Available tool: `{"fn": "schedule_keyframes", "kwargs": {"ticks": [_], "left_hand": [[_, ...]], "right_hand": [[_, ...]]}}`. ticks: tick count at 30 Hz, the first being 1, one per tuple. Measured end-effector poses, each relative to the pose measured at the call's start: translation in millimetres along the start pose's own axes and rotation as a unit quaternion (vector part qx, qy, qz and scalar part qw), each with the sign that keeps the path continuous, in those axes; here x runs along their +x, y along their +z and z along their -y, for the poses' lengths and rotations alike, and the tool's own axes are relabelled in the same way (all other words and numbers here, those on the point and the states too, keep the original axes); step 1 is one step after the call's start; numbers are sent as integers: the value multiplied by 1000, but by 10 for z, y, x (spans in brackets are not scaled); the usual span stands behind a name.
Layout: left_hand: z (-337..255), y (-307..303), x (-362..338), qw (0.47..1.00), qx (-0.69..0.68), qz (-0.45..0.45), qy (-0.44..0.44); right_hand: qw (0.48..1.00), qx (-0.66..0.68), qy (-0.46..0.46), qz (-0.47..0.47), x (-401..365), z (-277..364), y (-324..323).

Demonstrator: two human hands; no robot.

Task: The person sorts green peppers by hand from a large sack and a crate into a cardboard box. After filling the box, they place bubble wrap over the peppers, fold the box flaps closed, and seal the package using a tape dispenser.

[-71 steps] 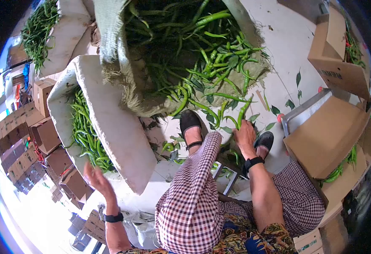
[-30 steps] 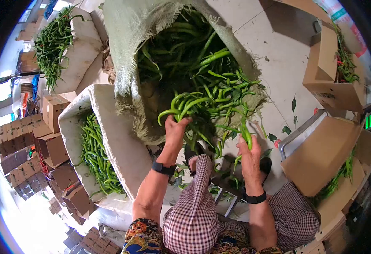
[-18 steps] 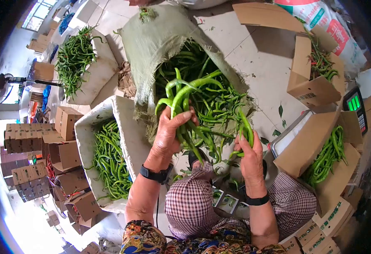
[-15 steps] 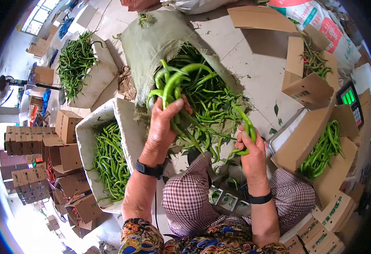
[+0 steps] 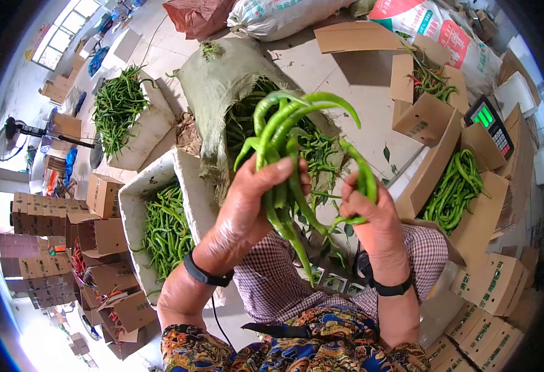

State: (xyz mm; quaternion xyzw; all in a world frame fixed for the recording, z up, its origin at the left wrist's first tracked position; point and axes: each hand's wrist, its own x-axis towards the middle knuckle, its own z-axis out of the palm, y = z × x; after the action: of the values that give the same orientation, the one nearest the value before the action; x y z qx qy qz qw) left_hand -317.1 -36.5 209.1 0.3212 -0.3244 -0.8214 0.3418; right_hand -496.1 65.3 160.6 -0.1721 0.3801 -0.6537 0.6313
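Note:
My left hand [image 5: 250, 195] is wrapped round a bunch of long green peppers [image 5: 279, 136], whose tips curve up to the right and hang down below the palm. My right hand [image 5: 374, 217] is closed on a few green peppers [image 5: 363, 170], held a little to the right of the bunch. Beyond both hands lies an open woven sack [image 5: 213, 80], with more green peppers [image 5: 318, 152] spilling out of its mouth. Left of my left forearm stands a white foam box [image 5: 129, 214] holding green peppers [image 5: 166, 232].
A cardboard box [image 5: 436, 167] with green peppers sits at the right beside a scale display [image 5: 489, 124]. Another carton [image 5: 402, 80] holds mixed peppers behind it. At the back left is a pepper-topped foam box [image 5: 154, 124]. Stacked cartons [image 5: 39, 214] and a fan [image 5: 11, 136] stand far left.
Both hands have come nearer the camera, and the bunch in my left hand has moved right, closer to my right hand. The view has shifted, with the boxes at the right now further left.

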Motion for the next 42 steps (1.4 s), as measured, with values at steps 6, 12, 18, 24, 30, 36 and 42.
{"fn": "schedule_keyframes", "kwargs": {"ticks": [6, 12, 18, 24, 30, 36, 42], "left_hand": [[281, 290, -357, 999, -19, -43, -24], [556, 121, -557, 981, -176, -79, 15], [827, -59, -595, 962, -267, -48, 38], [962, -32, -425, 962, -272, -34, -1], [1005, 306, -340, 984, -174, -4, 28], [1199, 525, -387, 985, -173, -19, 19], [1036, 404, -383, 990, -137, -31, 2]], "right_hand": [[935, -341, -84, 47, -258, -67, 216], [997, -71, 7, -31, -429, 23, -217], [999, -30, -25, -28, -617, 534, -291], [994, -89, -29, -48, -839, 769, -298], [945, -304, -19, -119, -926, 701, -124], [701, -656, -271, -64, -842, 321, 37], [849, -525, -32, -50, -868, 505, 64]]}}
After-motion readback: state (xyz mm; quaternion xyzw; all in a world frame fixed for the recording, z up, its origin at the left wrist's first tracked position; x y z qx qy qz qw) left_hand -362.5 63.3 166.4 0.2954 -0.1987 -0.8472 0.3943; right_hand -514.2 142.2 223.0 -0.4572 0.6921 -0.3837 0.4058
